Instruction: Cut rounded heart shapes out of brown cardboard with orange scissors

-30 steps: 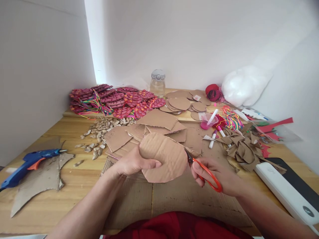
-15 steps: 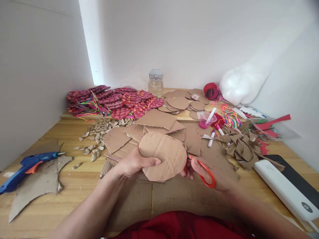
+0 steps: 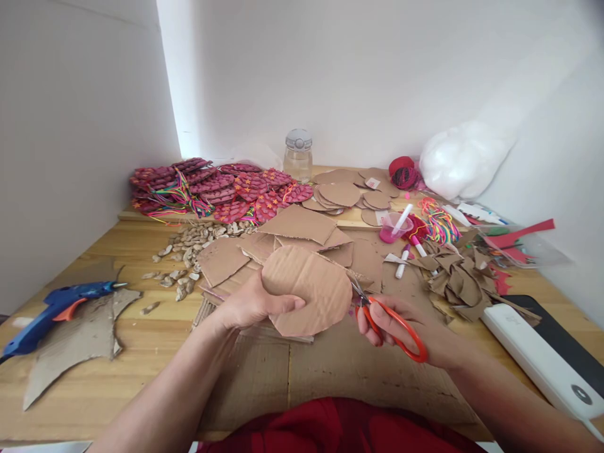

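My left hand (image 3: 257,303) pinches the left side of a rounded cardboard piece (image 3: 311,292), thumb on top and fingers underneath. Its outline is mostly curved, with an angular lower left corner. My right hand (image 3: 391,324) has its fingers in the handles of orange-handled scissors (image 3: 403,333). The blades point up and left at the right edge of the cardboard, where a thin strip curls away; their tips are partly hidden. Under and behind the piece lies a pile of cut cardboard sheets (image 3: 297,225).
A blue glue gun (image 3: 56,314) rests on a cardboard scrap at left. Seed-like shells (image 3: 193,248), decorated pink discs (image 3: 226,192) and a lidded jar (image 3: 298,157) stand further back. Cardboard ovals (image 3: 338,194), markers (image 3: 403,261), scraps (image 3: 465,277) and a white device (image 3: 533,352) lie rightward.
My right hand and the scissors have drawn back to the right, and more of the blades shows. The cardboard piece stays in my left hand, almost unmoved. The view has shifted slightly.
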Demonstrator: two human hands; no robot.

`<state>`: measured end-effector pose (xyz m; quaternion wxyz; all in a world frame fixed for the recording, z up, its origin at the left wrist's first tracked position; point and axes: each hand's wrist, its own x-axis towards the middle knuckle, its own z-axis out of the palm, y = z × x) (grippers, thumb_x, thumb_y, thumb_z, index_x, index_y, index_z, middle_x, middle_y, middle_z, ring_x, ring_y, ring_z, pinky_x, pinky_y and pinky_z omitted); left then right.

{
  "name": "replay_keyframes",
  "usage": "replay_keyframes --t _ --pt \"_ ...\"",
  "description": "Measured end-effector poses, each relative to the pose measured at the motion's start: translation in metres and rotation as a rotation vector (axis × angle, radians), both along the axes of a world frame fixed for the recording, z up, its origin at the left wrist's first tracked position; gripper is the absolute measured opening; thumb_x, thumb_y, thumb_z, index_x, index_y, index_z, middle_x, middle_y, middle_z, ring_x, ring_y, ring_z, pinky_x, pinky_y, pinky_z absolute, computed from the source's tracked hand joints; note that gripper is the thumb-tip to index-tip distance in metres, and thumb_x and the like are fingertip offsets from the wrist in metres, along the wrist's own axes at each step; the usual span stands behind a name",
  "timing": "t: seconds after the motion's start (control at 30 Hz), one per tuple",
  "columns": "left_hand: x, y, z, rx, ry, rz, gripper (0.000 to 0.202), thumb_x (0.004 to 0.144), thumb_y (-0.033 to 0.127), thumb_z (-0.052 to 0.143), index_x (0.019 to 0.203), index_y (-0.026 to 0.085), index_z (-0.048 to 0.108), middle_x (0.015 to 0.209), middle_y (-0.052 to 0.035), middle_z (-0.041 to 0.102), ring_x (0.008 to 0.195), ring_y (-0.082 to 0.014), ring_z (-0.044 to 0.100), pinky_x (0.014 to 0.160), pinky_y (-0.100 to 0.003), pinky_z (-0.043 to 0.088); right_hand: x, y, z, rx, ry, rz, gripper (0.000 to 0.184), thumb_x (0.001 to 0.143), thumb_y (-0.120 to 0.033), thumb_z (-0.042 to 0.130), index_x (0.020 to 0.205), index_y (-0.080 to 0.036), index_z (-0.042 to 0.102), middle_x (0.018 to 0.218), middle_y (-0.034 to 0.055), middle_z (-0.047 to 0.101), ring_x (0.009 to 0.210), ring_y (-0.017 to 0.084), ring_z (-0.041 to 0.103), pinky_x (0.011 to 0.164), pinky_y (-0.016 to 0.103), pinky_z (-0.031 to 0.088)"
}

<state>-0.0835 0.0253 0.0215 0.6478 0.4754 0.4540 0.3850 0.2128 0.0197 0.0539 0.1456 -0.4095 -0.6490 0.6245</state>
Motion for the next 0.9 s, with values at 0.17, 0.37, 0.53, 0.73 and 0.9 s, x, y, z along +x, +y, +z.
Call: replay_keyframes --t 0.17,0.37,0.53,0.73,0.9 --pt "0.0 -0.001 0.002 0.006 0.035 -0.07 0.081 0.065 0.031 0.092 0.134 0.018 0.053 0.129 -0.0125 0.071 0.12 -0.033 0.066 0.099 -0.045 0.055 -0.001 0.003 0.0 0.001 -0.081 0.0 0.056 0.097 -0.07 0.046 0.085 -0.017 0.061 0.075 0.003 0.058 0.071 0.016 0.053 0.066 0.028 0.042" --pt "0.003 -0.002 0.002 -0.071 -0.056 -0.119 0.071 0.063 0.03 0.092 0.126 0.016 0.06 0.123 -0.0125 0.074 0.114 -0.0333 0.069 0.095 -0.044 0.057 -0.006 0.008 0.002 0.127 -0.111 0.031 0.058 0.095 -0.072 0.045 0.076 -0.018 0.056 0.078 0.0027 0.058 0.07 0.016 0.051 0.065 0.028 0.042" --pt "0.004 -0.002 0.001 -0.094 -0.054 -0.062 0.072 0.061 0.03 0.093 0.124 0.016 0.061 0.119 -0.0114 0.076 0.11 -0.0316 0.071 0.09 -0.041 0.058 -0.002 0.007 -0.006 0.194 -0.136 0.008 0.053 0.098 -0.066 0.046 0.074 -0.019 0.053 0.073 -0.0003 0.053 0.066 0.014 0.048 0.062 0.027 0.039" --pt "0.004 -0.002 0.001 -0.12 -0.053 -0.047 0.07 0.059 0.029 0.094 0.121 0.015 0.064 0.116 -0.011 0.077 0.105 -0.0308 0.072 0.086 -0.04 0.059 0.001 0.008 -0.006 0.338 -0.262 0.029 0.047 0.097 -0.061 0.054 0.075 -0.02 0.049 0.069 -0.0037 0.044 0.063 0.013 0.04 0.056 0.026 0.029" --pt "0.006 -0.002 0.003 -0.136 -0.083 -0.064 0.067 0.057 0.026 0.094 0.118 0.015 0.067 0.114 -0.0098 0.078 0.105 -0.03 0.072 0.087 -0.04 0.059 0.0 0.011 -0.003 0.337 -0.23 0.051 0.048 0.096 -0.062 0.055 0.074 -0.02 0.046 0.069 -0.0043 0.041 0.063 0.013 0.038 0.056 0.026 0.027"
